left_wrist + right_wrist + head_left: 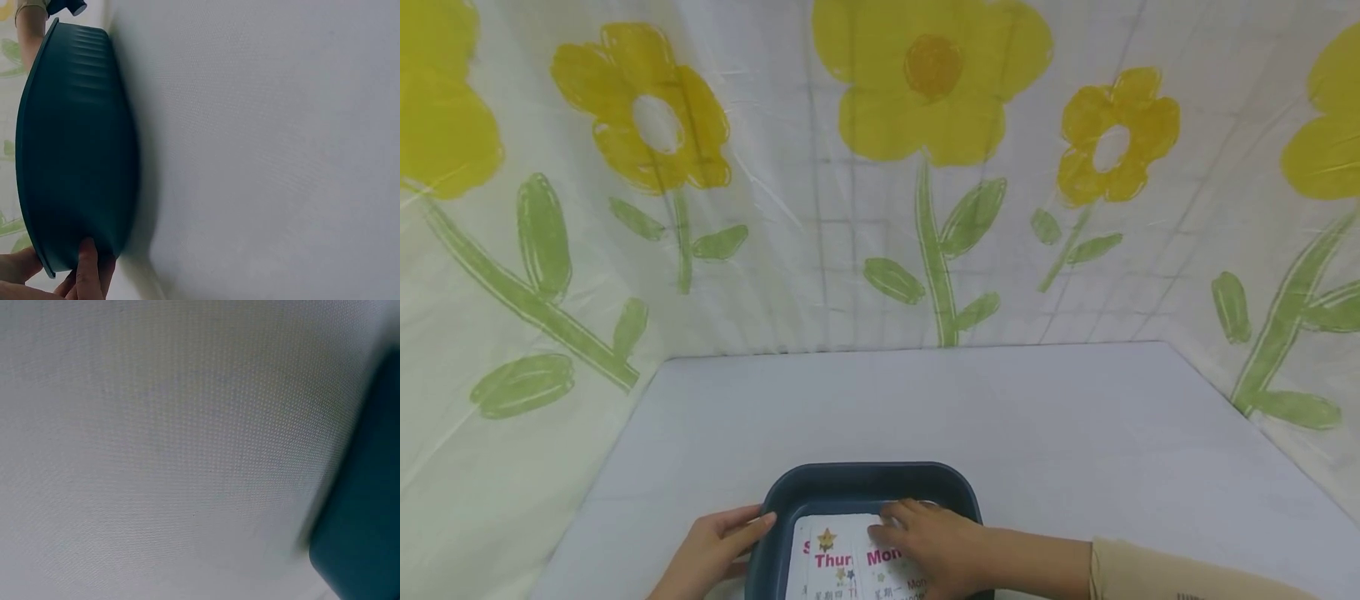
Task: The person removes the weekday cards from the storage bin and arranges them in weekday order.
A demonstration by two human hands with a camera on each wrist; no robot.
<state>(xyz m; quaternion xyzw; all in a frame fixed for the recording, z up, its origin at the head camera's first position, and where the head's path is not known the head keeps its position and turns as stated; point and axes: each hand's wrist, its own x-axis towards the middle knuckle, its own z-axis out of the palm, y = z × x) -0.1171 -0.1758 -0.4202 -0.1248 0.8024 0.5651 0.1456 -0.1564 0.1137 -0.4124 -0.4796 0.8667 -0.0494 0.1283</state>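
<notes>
A dark blue-green plastic basin (pixel 872 477) is at the near edge of the head view, its lower part cut off by the frame. Inside lie white cards printed with weekdays: one card (pixel 831 575) reads "Thur" and another card (pixel 880 575) "Mon", overlapping side by side. My left hand (pixel 711 550) holds the basin's left side, thumb at the rim and fingers (pixel 89 269) against the outer wall. My right hand (pixel 936 542) reaches over the right rim, its bent fingers on the "Mon" card's upper part. Whether they pinch it is hidden. The right wrist view shows only basin wall and tabletop.
A white-covered table (pixel 925 408) extends beyond the basin. A pale curtain (pixel 775 275) painted with yellow flowers hangs behind the table and along both sides.
</notes>
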